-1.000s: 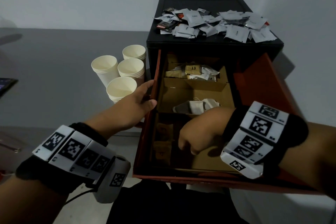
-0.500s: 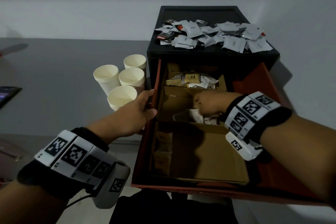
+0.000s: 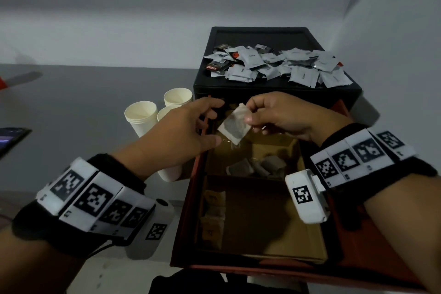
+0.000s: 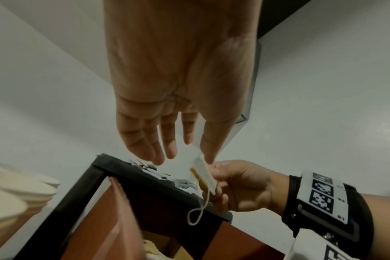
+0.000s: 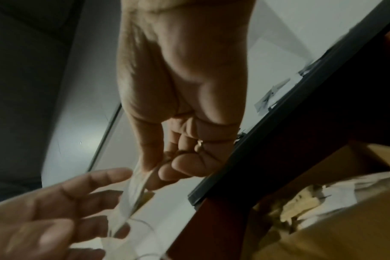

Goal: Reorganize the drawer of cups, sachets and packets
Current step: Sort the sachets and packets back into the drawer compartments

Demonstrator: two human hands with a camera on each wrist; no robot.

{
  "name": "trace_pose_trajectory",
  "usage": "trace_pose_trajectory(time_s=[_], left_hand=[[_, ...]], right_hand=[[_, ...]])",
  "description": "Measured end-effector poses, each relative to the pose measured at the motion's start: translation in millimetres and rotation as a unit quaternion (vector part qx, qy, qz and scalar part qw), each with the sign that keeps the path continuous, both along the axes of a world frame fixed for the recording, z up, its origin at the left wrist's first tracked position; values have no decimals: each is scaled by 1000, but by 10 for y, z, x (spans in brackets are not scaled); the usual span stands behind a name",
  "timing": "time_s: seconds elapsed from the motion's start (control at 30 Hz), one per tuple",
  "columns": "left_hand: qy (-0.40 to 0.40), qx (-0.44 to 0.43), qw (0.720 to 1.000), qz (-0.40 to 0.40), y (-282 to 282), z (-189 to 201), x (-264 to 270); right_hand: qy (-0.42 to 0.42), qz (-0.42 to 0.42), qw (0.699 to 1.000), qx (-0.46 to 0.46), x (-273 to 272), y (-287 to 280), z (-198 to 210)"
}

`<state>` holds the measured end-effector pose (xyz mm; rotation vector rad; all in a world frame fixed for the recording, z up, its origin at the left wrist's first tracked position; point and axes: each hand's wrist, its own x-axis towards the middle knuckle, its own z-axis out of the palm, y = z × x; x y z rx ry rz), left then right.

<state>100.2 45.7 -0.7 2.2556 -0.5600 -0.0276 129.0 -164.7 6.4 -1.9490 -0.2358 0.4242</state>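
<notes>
A grey table [image 3: 71,107] runs along the wall, and a black cabinet [image 3: 276,89] stands on it at the right with its red drawer [image 3: 188,210] pulled open. Just left of the cabinet sit stacks of white paper cups [image 3: 140,117], close together. A dark phone [image 3: 10,137] lies at the table's far left edge.

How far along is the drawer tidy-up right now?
Early to midway, I'd judge. Done: grey sachets are piled on the cabinet top and paper cups stand beside the drawer. In hand: the right hand pinches a tea bag above the drawer, the open left hand reaching for it. Left: loose tea bags in the middle compartment, and nothing sorted back yet.
</notes>
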Motion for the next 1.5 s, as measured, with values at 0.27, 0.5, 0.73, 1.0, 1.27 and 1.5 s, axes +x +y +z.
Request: trace_pose_trajectory(time_s=[0.27,0.5,0.73,1.0,1.27,1.5], left_hand=[[-177,18,982,-67,-125,96,20],[-160,-25,986,-32,-115,90,109],[-93,-72,993,2,-117,117,133],[-75,-88,993,9,-92,49,177],[-50,-119,991,16,-54,41,226],[-27,-62,996,-52,-44,98,201]], right_hand=[[44,-1,995,94,-17,73,6],[81,-43,992,-86,84,257,-293],[-2,64,898,-435,87,442,-771],[-58,118,873,-469,126,391,-959],[-73,-43,990,-109,67,161,-405],[-36,-71,982,171,-26,47,-217]])
